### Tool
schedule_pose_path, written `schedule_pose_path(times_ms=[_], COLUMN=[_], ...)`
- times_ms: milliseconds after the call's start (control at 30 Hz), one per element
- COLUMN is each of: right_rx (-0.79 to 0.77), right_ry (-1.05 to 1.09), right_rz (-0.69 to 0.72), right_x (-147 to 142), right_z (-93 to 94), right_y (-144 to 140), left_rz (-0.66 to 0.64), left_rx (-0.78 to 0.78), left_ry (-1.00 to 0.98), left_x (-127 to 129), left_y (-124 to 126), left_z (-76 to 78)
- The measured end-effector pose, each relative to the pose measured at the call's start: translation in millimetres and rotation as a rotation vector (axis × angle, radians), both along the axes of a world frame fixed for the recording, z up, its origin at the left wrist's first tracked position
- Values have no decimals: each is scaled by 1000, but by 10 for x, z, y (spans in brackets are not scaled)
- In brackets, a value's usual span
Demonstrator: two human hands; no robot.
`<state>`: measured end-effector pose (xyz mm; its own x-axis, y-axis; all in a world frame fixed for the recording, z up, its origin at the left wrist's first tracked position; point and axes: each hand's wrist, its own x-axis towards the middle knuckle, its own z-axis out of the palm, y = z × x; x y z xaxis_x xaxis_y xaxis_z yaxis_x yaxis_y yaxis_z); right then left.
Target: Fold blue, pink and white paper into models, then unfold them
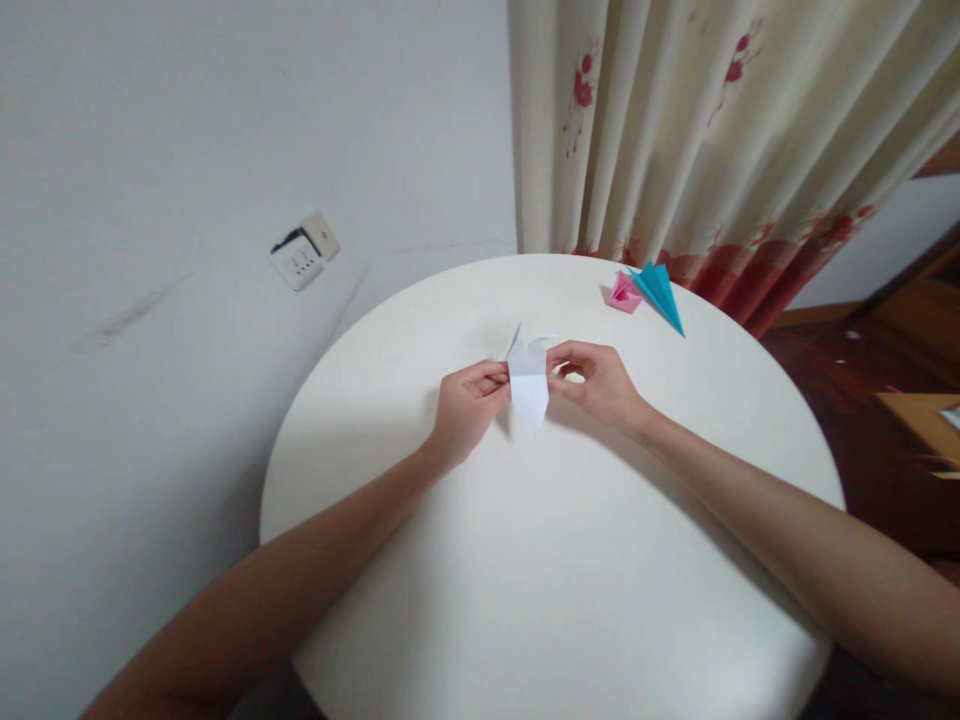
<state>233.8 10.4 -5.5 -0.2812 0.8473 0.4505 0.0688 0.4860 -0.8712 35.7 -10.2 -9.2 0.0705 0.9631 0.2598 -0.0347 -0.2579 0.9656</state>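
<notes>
Two hands on one white folded paper (529, 385), above the middle of the round white worktop (450, 560).

Left hand (466, 405) at 9 o'clock of the paper, fingers closed, pinching its left edge. Right hand (596, 382) at 3 o'clock, fingers closed on the right edge beside an upper flap. Paper held between them, point hanging toward 6, two flaps sticking up at 12. Toward 1 o'clock, near the worktop's far rim: pink folded paper (623, 292) touching a teal folded paper (660, 293). Floral curtain (720, 130) behind them. Wall socket (304, 251) at 10 o'clock, well apart.
</notes>
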Motion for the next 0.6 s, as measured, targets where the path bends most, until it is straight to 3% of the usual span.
schedule_pose_path(times_ms=[167, 433, 600], right_rx=[93, 313, 421], right_ry=[-30, -167, -207], right_rz=[-118, -157, -144], right_x=[-22, -13, -46], right_z=[-3, 74, 121], right_y=[-41, -130, -185], left_rz=[-61, -29, -99], left_rx=[-21, -51, -40], left_ry=[-16, -10, -71], left_x=[5, 4, -23], left_y=[1, 24, 123], left_z=[-27, -19, -115])
